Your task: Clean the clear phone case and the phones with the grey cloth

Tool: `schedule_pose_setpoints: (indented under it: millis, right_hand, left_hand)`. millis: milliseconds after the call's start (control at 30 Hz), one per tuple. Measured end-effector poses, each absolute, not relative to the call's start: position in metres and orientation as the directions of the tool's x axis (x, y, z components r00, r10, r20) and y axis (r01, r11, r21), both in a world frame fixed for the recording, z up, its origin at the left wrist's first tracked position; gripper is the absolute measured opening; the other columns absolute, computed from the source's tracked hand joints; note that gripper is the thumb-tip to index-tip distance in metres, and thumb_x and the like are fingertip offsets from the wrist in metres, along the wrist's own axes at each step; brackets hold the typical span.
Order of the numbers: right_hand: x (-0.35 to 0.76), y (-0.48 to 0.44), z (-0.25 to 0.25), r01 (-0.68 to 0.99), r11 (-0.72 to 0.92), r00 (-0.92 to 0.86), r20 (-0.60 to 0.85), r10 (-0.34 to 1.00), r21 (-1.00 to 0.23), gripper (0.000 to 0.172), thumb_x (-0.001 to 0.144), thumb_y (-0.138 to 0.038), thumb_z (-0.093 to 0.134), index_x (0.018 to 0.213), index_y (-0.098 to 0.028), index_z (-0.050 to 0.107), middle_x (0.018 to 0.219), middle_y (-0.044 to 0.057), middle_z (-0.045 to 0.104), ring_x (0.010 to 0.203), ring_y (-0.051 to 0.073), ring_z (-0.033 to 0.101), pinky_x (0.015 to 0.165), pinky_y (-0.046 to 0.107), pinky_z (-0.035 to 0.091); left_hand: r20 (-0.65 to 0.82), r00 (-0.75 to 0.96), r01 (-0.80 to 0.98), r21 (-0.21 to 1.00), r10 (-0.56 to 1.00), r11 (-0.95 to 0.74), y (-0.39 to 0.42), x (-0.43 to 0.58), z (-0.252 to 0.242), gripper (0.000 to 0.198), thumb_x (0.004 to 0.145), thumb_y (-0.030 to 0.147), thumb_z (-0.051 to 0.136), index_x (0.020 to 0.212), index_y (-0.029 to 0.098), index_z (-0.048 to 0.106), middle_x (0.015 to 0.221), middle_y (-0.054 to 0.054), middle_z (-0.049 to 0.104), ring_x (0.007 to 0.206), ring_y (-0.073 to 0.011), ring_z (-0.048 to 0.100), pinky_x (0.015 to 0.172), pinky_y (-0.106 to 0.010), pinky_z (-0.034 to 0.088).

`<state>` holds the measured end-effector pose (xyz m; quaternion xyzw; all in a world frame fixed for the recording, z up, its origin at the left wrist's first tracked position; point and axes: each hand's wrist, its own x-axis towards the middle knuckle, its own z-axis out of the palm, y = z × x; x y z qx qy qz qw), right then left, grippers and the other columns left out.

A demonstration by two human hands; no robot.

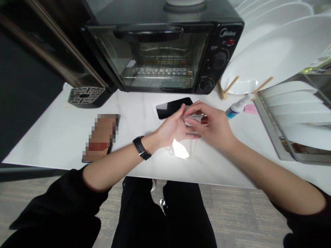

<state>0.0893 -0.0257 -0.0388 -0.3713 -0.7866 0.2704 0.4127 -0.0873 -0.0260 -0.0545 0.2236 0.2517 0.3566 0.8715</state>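
My right hand (216, 125) pinches a small whitish item (195, 118) between thumb and fingers; its kind I cannot make out. Palm up beneath it, my left hand (174, 127) has its fingers stretched out, partly covered by the right hand. Just behind both hands lies a black phone (172, 108), face up on the white counter (144, 158). A clear, shiny case-like piece (180, 150) catches the light in front of the left palm. To the right of my right hand is a white spray bottle (236, 106) with a blue label.
A black toaster oven (219, 38) stands at the back, with a dark machine and its drip tray (85, 96) to its left. Plates (271, 51) fill the right side beside a metal-edged rack (276, 134). A pixelated flat device (102, 136) lies near my left forearm.
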Motion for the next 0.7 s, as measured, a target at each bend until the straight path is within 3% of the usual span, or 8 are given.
schedule_pose_setpoints:
  millis: [133, 267, 400, 567, 700]
  right_hand:
    - [0.082, -0.037, -0.043, 0.289, 0.641, -0.569, 0.411, 0.712, -0.711, 0.010, 0.100, -0.020, 0.073, 0.110, -0.023, 0.075, 0.110, 0.004, 0.083, 0.093, 0.020, 0.076, 0.077, 0.032, 0.058]
    - [0.077, -0.049, -0.044, 0.170, 0.702, -0.758, 0.364, 0.541, -0.691, 0.005, 0.103, -0.022, 0.071, 0.106, -0.025, 0.074, 0.106, 0.003, 0.083, 0.097, 0.022, 0.076, 0.087, 0.037, 0.059]
    - [0.078, -0.055, -0.036, 0.142, 0.671, -0.914, 0.163, 0.371, -0.728, 0.016, 0.104, -0.016, 0.067, 0.096, -0.029, 0.072, 0.094, -0.005, 0.083, 0.086, 0.020, 0.074, 0.082, 0.037, 0.056]
    - [0.101, -0.042, -0.014, 0.251, 0.593, -0.937, -0.039, 0.347, -0.765, 0.010, 0.102, -0.017, 0.073, 0.097, -0.025, 0.076, 0.095, -0.002, 0.081, 0.085, 0.017, 0.072, 0.079, 0.032, 0.053]
    - [0.120, -0.024, -0.008, 0.302, 0.638, -0.899, 0.011, 0.438, -0.709, 0.008, 0.101, -0.020, 0.072, 0.097, -0.026, 0.076, 0.108, 0.000, 0.082, 0.089, 0.018, 0.074, 0.079, 0.032, 0.053]
  left_hand:
    - [-0.217, 0.596, -0.535, 0.610, 0.773, 0.584, -0.026, -0.089, -0.055, 0.063, 0.117, 0.055, 0.036, 0.175, 0.031, 0.042, 0.099, -0.003, 0.082, 0.091, -0.0208, 0.079, 0.100, -0.037, 0.059]
    - [-0.209, 0.634, -0.457, 0.676, 0.745, 0.579, -0.027, -0.091, -0.058, 0.073, 0.113, 0.067, 0.042, 0.179, 0.040, 0.030, 0.112, -0.007, 0.083, 0.111, -0.0286, 0.081, 0.112, -0.049, 0.055]
    - [-0.230, 0.595, -0.449, 0.699, 0.770, 0.556, -0.028, -0.089, -0.055, 0.074, 0.110, 0.070, 0.047, 0.178, 0.043, 0.033, 0.116, -0.008, 0.082, 0.120, -0.0328, 0.079, 0.112, -0.049, 0.054]
    - [-0.237, 0.602, -0.457, 0.681, 0.762, 0.573, -0.027, -0.090, -0.051, 0.070, 0.114, 0.069, 0.036, 0.178, 0.042, 0.031, 0.120, -0.009, 0.081, 0.117, -0.0303, 0.079, 0.105, -0.046, 0.057]
    - [-0.242, 0.614, -0.454, 0.670, 0.751, 0.587, -0.025, -0.093, -0.053, 0.068, 0.114, 0.069, 0.033, 0.177, 0.042, 0.036, 0.121, -0.009, 0.081, 0.100, -0.0255, 0.079, 0.099, -0.044, 0.060]
